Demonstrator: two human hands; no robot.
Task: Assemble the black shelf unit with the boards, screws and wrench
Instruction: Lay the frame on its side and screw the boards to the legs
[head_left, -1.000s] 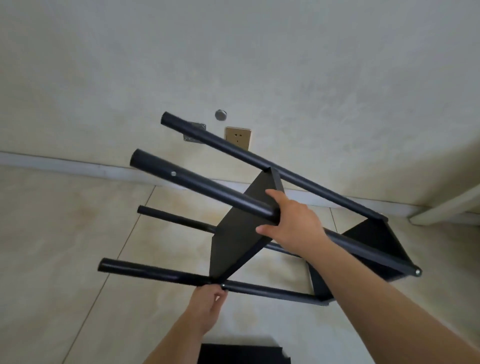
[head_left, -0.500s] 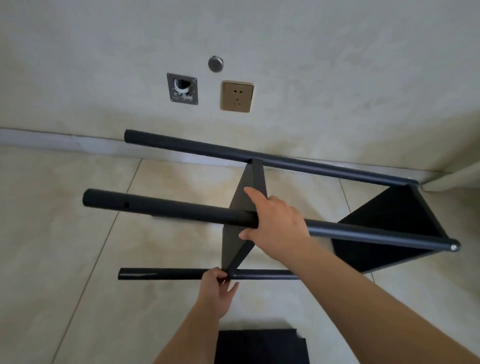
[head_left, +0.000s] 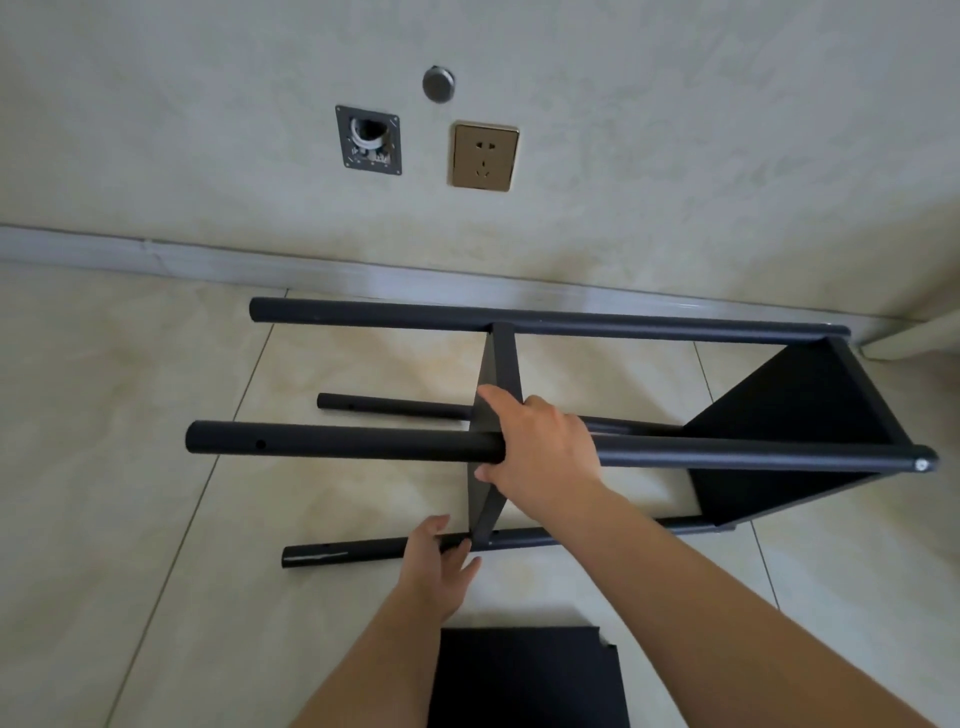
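The black shelf unit (head_left: 649, 328) lies on its side on the tiled floor, its tubes running left to right. A middle board (head_left: 500, 364) stands edge-on between the tubes, and an end board (head_left: 795, 410) closes the right end. My right hand (head_left: 540, 449) grips the nearest upper tube (head_left: 337, 446) where it meets the middle board. My left hand (head_left: 439, 564) holds the lower front tube (head_left: 343, 552) just left of that board. A loose black board (head_left: 524, 675) lies flat on the floor near me. No screws or wrench are in sight.
A wall with a grey skirting board (head_left: 156, 254) runs just behind the unit. It carries a gold socket (head_left: 483, 156), an open wall box (head_left: 368, 140) and a round grey cap (head_left: 439, 83). A pale furniture edge (head_left: 914, 338) shows at far right.
The unit has tipped from a raised, slanted position down to lie level along the floor. Both hands kept their hold on the tubes. More of the loose board shows below.
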